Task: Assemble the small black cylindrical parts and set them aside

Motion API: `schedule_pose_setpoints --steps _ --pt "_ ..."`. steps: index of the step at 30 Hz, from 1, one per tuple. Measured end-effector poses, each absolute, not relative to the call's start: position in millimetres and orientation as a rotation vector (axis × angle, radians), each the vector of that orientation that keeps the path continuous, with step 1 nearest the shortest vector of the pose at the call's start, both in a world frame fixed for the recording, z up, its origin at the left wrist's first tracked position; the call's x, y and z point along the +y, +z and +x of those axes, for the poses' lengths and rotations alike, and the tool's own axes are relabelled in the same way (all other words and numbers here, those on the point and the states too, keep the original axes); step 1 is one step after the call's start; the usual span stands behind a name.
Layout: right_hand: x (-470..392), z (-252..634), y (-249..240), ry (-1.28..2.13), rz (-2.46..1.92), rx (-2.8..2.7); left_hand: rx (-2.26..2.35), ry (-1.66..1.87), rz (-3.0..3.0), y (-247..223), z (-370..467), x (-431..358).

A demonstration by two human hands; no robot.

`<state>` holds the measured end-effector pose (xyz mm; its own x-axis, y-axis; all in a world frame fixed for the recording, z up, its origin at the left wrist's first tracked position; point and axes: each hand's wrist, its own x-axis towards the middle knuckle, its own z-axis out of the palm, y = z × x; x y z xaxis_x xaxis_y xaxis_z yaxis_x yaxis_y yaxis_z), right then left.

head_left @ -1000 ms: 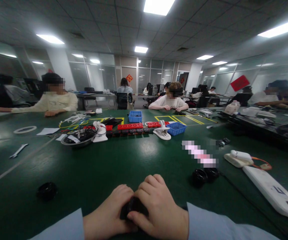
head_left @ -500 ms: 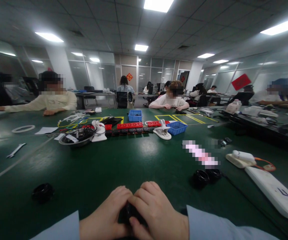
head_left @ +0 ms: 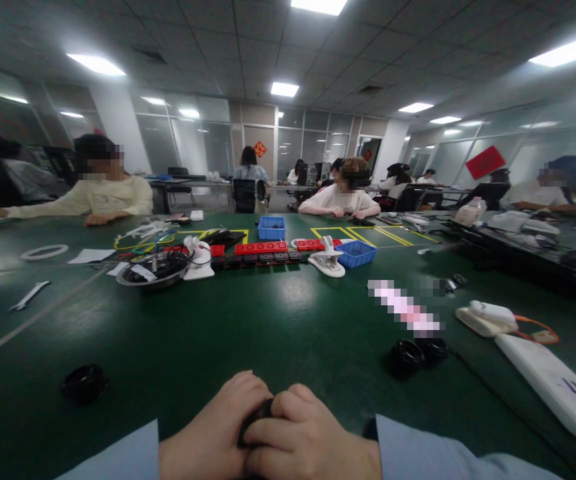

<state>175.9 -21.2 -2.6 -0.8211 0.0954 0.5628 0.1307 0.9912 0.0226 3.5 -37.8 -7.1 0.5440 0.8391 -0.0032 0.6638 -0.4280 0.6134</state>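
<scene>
Black and rounded, a small part (head_left: 255, 421) sits low in front of you, enclosed between your left hand (head_left: 213, 430) and your right hand (head_left: 313, 433). Both are gripping it, the right one's fingers curled across the near side, so most of its shape is hidden from you. You cannot tell here whether it touches the green desk (head_left: 288, 333). Out to your left, well apart from your hands, lies a black ring (head_left: 85, 385). Ahead and to your right, a second ring (head_left: 405, 363) lies just beside another dark piece (head_left: 433, 349). Beyond those, farther right, you have a long white device (head_left: 551, 387) lying aslant. Past your left side, a wrench (head_left: 31, 297) lies near a metal bowl (head_left: 152, 286) of dark cables. Straight ahead, a white clip (head_left: 328, 263) stands near a blue basket (head_left: 361, 259), and across the desk from you sits a person in a pale top (head_left: 338, 202).
</scene>
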Motion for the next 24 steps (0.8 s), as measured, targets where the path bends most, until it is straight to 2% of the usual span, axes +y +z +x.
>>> schedule_pose_setpoints --steps 12,24 --pt "-15.7 179.8 -9.5 -0.070 -0.001 -2.421 1.216 0.379 2.206 2.8 4.7 -36.7" --pt "-3.6 184.9 6.6 0.110 -0.498 -2.526 1.189 0.399 2.183 3.0 0.7 -37.9"
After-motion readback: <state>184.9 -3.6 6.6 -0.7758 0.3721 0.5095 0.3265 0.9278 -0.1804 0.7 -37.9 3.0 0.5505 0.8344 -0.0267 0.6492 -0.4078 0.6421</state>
